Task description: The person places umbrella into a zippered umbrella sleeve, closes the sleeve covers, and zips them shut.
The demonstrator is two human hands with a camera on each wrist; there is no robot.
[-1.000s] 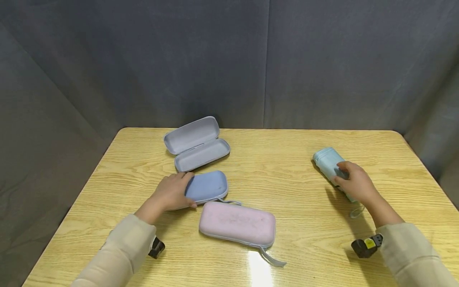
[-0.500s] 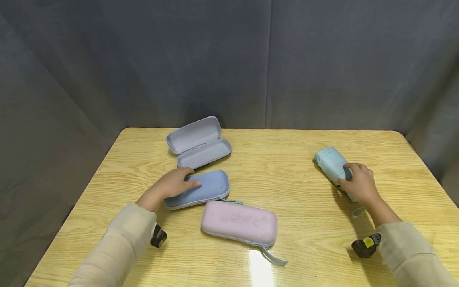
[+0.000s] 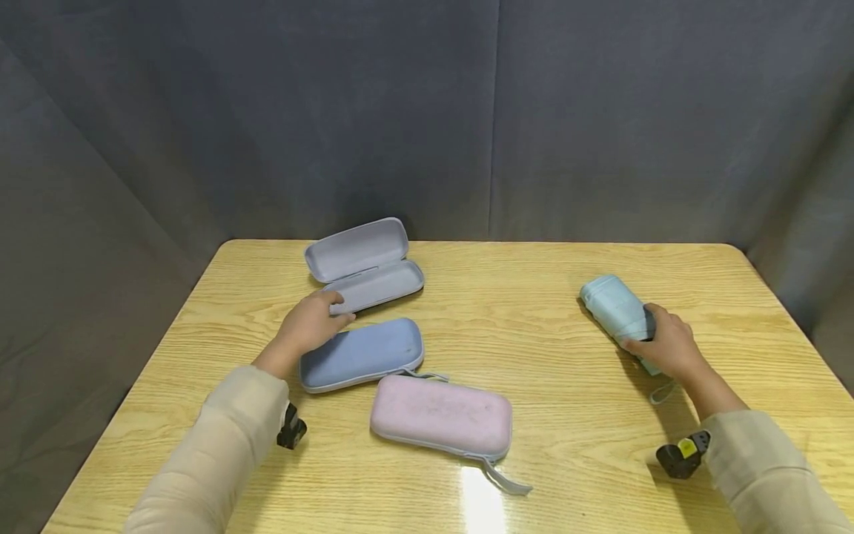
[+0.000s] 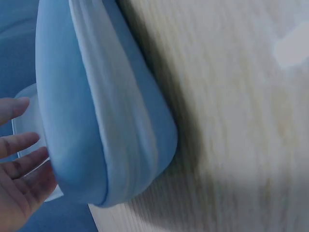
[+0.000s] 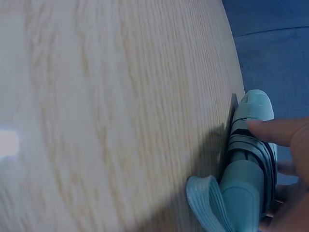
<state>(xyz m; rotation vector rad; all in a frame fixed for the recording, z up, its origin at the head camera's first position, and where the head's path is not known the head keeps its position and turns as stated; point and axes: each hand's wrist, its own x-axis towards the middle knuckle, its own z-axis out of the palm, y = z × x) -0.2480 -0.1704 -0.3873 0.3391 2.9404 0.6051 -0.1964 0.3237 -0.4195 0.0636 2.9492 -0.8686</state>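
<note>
In the head view my left hand [image 3: 308,324] is at the near left end of an open grey glasses case [image 3: 379,285], its fingers spread over the rim. Whether they touch it, I cannot tell. In the left wrist view those fingers are loosely extended behind a blue zip case [image 4: 72,111]. That blue case [image 3: 367,352] lies closed on the table, just below the hand. At the right, my right hand [image 3: 670,345] grips a pale teal folded umbrella [image 3: 612,305], thumb on one side and fingers on the other. Its handle [image 5: 244,193] and wrist strap [image 5: 205,200] show in the right wrist view.
A pink zip case [image 3: 442,415] lies closed at the front middle of the wooden table [image 3: 534,334], its strap [image 3: 503,480] trailing to the right. The blue case's strap reaches the pink case's far edge. A grey curtain [image 3: 427,119] hangs behind the table.
My left hand has lifted off the blue case and moved up and away to the open grey case. The right hand stays at the umbrella, its grip slightly shifted.
</note>
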